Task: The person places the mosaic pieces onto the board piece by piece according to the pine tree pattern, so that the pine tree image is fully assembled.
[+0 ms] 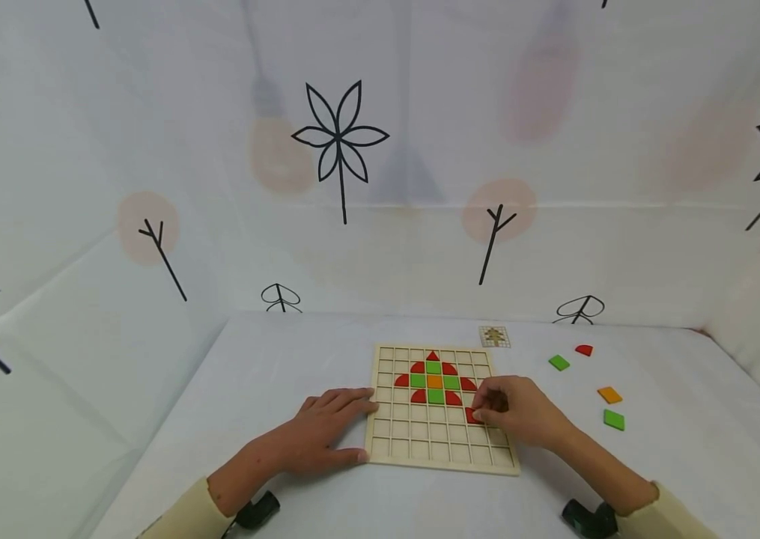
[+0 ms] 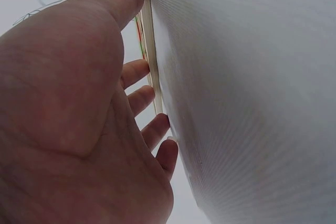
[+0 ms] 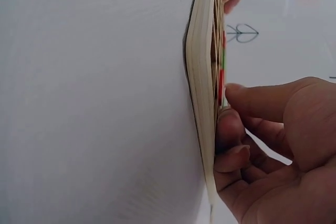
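A pale wooden grid board lies on the table, with red, green and orange tiles set in its cells as a tree-like pattern. My left hand rests along the board's left edge, fingers spread and nearly straight; in the left wrist view its thumb and fingertips touch the side. Over the right part of the board, my right hand pinches a red tile between thumb and forefinger, close to a cell at the pattern's lower right. The fingers partly hide that tile. Above it sits the orange tile at the pattern's middle.
Right of the board lie loose tiles: a red rounded one, two green ones and an orange one. A small card with a tree picture lies behind the board. A white printed cloth hangs at the back.
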A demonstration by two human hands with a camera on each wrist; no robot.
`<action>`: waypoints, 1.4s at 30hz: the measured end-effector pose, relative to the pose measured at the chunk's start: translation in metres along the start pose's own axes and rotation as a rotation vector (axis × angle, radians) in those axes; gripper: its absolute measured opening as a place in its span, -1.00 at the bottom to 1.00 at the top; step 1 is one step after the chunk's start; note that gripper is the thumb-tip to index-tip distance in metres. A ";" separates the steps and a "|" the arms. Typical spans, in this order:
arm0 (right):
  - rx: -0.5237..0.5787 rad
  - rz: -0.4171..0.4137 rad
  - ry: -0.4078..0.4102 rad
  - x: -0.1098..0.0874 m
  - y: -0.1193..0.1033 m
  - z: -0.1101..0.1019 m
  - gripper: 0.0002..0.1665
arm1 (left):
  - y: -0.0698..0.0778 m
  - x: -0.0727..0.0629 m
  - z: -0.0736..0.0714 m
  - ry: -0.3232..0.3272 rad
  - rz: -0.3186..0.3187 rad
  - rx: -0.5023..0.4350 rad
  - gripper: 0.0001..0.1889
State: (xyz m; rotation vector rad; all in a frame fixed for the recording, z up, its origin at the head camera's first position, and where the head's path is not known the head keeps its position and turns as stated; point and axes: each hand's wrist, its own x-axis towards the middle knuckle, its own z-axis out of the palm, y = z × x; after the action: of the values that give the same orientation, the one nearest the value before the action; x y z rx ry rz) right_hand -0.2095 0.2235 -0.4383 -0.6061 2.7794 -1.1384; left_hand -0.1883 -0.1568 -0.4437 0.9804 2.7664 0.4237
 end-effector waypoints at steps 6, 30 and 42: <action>-0.028 -0.007 0.018 0.000 0.004 -0.008 -0.86 | 0.000 0.001 0.001 -0.003 -0.004 -0.005 -0.23; -0.144 0.115 0.171 0.000 0.053 -0.066 -0.90 | 0.000 0.001 0.000 -0.005 0.011 -0.005 -0.22; -0.265 0.140 0.288 0.004 0.096 -0.102 -0.76 | 0.000 0.001 -0.001 -0.011 0.001 -0.002 -0.21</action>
State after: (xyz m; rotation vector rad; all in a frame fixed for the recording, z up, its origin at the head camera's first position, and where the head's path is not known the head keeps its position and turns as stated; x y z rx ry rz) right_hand -0.2667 0.3515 -0.4310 -0.2755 3.1900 -0.9002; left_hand -0.1891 -0.1566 -0.4432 0.9803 2.7554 0.4202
